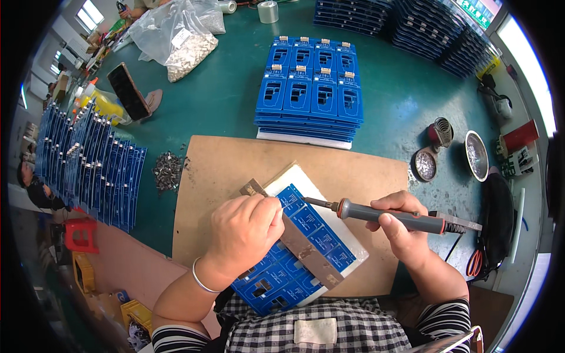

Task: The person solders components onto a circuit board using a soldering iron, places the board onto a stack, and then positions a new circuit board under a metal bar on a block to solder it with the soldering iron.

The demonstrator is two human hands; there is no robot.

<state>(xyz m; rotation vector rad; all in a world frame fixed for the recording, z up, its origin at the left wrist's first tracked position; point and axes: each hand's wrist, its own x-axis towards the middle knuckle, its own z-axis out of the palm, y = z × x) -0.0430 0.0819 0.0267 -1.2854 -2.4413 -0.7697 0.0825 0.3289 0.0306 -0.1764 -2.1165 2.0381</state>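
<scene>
My right hand (403, 226) grips a grey and black soldering iron (388, 216), its tip pointing left at the upper corner of a blue circuit board panel (315, 226). Over the panel's left side my left hand (247, 229) is closed, thumb against the curled fingers; whatever it holds is hidden. The panel lies tilted on a white pad (356, 250). Across it runs a worn brown strip (309, 253), which passes under or beside my left hand. A brown board (218, 165) lies beneath all this.
A stack of blue panels (309, 106) with white connectors stands ahead. More panels stand in rows (94, 165) at left, beside small metal parts (168, 170). A phone (129, 91) leans near a bag of white parts (191, 56). Right are a coil holder (440, 132) and a metal bowl (477, 156).
</scene>
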